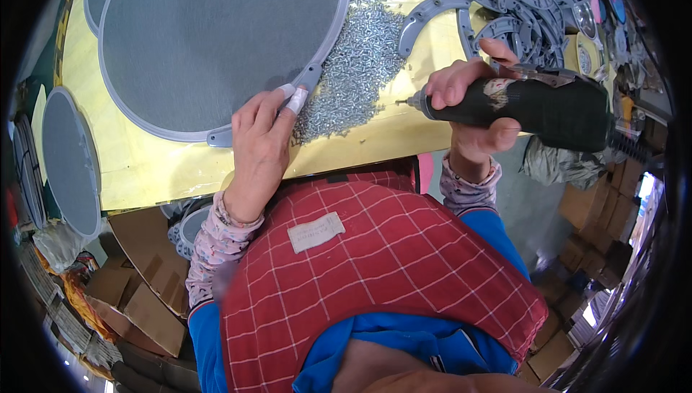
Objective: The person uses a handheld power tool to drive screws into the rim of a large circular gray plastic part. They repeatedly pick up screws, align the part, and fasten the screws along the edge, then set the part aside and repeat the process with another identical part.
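Note:
A large round grey mesh panel (pixel 223 40) with a light grey rim lies on the yellow tabletop. My left hand (pixel 262 126) grips a curved grey plastic piece (pixel 310 76) set along the panel's near right rim. White tape wraps some of its fingertips, and the hand hides the piece's middle. My right hand (pixel 476 97) is wrapped round a black power screwdriver (pixel 537 108), held level with its bit pointing left. The bit is over the table, apart from the panel. Between the two hands spreads a heap of small silver screws (pixel 353 61).
Loose curved grey pieces (pixel 432 18) lie beyond the screws, with a bigger pile (pixel 533 4) at far right. Another round panel (pixel 70 162) stands by the table's left edge. Cardboard boxes (pixel 137 299) sit below left, and more boxes (pixel 591 213) at right.

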`<action>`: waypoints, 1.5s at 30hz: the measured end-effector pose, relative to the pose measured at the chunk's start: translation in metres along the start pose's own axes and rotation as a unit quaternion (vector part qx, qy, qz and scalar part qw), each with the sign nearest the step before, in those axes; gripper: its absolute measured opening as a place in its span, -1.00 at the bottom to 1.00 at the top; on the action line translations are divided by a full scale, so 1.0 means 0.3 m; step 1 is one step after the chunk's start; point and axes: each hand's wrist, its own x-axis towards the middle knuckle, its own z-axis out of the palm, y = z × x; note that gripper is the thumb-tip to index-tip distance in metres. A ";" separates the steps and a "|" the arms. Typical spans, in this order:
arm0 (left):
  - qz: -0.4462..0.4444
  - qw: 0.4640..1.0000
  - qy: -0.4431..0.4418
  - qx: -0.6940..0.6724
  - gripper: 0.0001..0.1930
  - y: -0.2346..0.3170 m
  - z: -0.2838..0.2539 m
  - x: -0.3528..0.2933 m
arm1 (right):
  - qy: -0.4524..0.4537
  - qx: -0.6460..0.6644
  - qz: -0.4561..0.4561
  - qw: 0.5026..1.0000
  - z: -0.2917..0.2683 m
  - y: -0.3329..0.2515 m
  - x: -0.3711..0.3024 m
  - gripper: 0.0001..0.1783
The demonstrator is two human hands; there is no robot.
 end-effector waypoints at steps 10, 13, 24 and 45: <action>0.008 0.991 0.023 -0.134 -0.65 -0.007 -0.007 0.012 | -0.096 -0.055 -0.069 0.991 0.041 -0.006 0.031 0.07; -0.014 0.986 0.026 -0.165 -0.66 0.011 -0.026 0.023 | -0.159 0.047 -0.076 0.983 0.105 0.031 0.060 0.04; -0.041 0.984 0.038 -0.172 -0.76 0.028 0.007 0.026 | -0.203 0.073 -0.047 0.975 0.237 0.112 0.070 -0.10; -0.047 0.968 0.059 -0.241 -0.59 0.005 0.027 0.017 | -0.258 -0.070 0.103 0.958 0.326 0.152 0.139 -0.19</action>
